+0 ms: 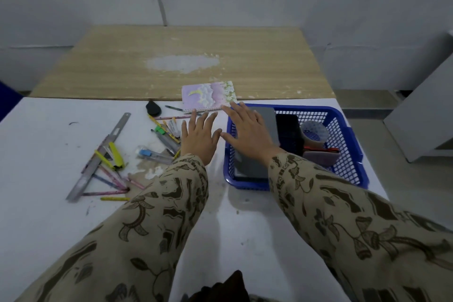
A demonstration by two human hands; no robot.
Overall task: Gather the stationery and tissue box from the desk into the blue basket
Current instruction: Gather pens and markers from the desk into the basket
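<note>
A blue basket (349,147) is seen on the right of a white desk (46,135). A grey box (268,117) is held in its left part, with a tape roll (313,133) to its right. The right hand (247,130) is spread flat over the box, fingers straight, nothing gripped. The left hand (198,138) is laid open just left of the basket, holding nothing. A notebook (209,95) lies just beyond the fingertips. Pens (168,136), a stapler (114,157) and a ruler (103,154) are scattered further left.
</note>
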